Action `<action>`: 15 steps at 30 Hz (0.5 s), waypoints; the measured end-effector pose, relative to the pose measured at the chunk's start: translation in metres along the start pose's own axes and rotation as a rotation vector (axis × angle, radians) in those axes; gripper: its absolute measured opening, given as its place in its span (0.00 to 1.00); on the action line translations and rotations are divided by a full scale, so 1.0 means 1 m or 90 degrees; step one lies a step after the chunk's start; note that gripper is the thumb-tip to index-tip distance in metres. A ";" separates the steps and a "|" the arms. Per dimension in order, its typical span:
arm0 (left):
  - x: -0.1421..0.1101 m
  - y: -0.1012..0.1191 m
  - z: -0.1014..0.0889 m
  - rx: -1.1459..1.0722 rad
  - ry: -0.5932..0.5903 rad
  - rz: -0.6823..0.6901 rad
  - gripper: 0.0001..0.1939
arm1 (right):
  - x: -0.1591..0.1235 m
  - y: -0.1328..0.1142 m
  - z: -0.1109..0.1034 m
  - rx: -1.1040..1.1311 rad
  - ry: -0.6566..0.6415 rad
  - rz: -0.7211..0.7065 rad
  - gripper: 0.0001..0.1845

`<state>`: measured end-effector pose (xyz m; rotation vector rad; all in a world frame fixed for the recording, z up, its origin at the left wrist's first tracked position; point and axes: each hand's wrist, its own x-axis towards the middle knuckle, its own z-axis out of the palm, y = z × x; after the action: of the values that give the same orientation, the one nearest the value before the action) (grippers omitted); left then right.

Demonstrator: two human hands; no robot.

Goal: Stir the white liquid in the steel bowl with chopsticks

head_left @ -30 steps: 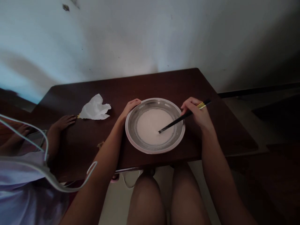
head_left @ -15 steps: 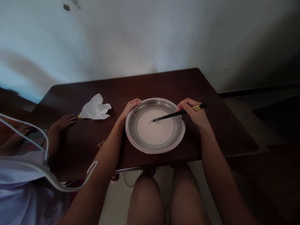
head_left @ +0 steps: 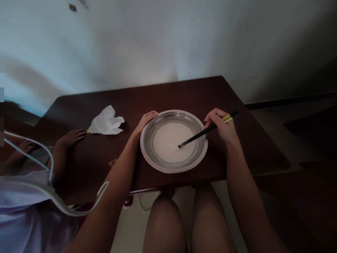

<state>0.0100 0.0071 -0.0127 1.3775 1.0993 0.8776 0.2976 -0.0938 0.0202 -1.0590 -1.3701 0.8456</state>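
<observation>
A wide metal basin [head_left: 147,154] stands on the dark wooden table near its front edge. Pale, milky liquid [head_left: 171,140] covers its bottom. My left hand [head_left: 146,121] grips the basin's rim at the upper left, fingers curled over the edge. Over the right side of the rim, my right hand [head_left: 220,124] is closed around black chopsticks [head_left: 196,137] with gold bands near the top. Their tips dip into the liquid a little right of its middle. Whether the two sticks are pressed fully together, I cannot tell.
A crumpled white plastic bag [head_left: 106,121] lies on the table [head_left: 168,95] to the left. Beside it rests another person's hand [head_left: 72,137], with a white cord [head_left: 71,211] in front of that person. A pale wall [head_left: 158,42] rises behind the table.
My right hand has shifted slightly right, and the chopstick tips have moved right and towards me through the liquid. My left hand and the basin stay in place.
</observation>
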 end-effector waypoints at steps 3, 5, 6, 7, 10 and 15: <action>-0.001 0.002 0.001 -0.018 0.004 -0.008 0.11 | 0.000 -0.001 0.001 -0.036 -0.056 0.001 0.12; -0.002 0.003 0.001 -0.033 0.006 -0.018 0.11 | 0.000 -0.001 0.001 -0.047 -0.005 -0.018 0.11; -0.002 0.004 0.002 -0.036 0.006 -0.022 0.11 | 0.000 -0.001 0.001 -0.040 0.024 -0.022 0.12; -0.003 0.005 0.002 -0.036 0.005 -0.026 0.10 | 0.000 -0.001 0.001 -0.027 0.039 -0.019 0.13; -0.003 0.005 0.003 -0.034 0.012 -0.021 0.09 | -0.001 0.000 0.000 0.001 -0.025 0.007 0.13; -0.001 0.002 0.002 -0.039 0.015 -0.024 0.09 | -0.001 -0.001 0.000 -0.029 0.009 -0.026 0.11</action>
<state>0.0120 0.0052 -0.0104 1.2949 1.1050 0.8944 0.2970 -0.0949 0.0204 -1.0667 -1.4003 0.7793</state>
